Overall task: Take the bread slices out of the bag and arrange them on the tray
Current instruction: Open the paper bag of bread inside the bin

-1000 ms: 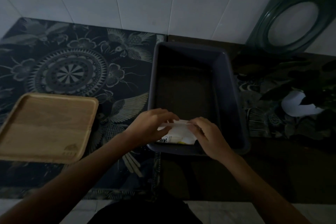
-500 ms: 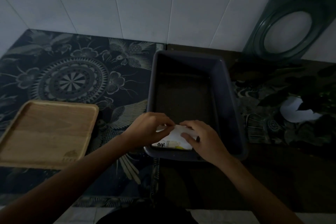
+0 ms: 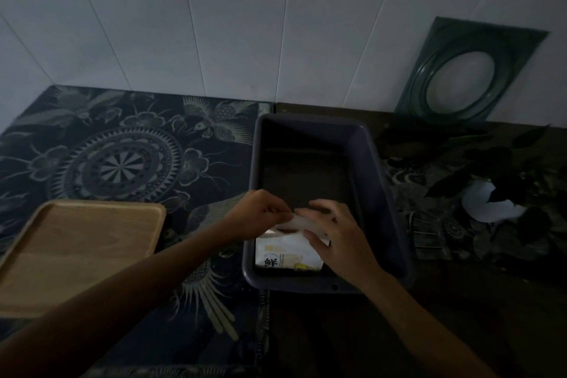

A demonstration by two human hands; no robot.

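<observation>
There are two bare hands, one white printed bread bag [image 3: 287, 250], one dark rectangular plastic bin [image 3: 372, 169], and one rounded-corner wooden tray [image 3: 82, 252].

Very dim, murky shadows, wide-angle edge distortion

Bread slices unseen inside bag [image 3: 287, 250]; tray [image 3: 76, 252] edge-cropped.

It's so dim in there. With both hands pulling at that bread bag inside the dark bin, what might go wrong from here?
Three risks, as guesses:
1. Both the left hand and the right hand pinch the top of the bread bag; it might tear suddenly and spill slices into the dark bin.
2. The wooden tray lies off to the left, so slices must cross the bin's wall and could catch on it.
3. In the dim light, a poor grip may squash the bread.
</observation>
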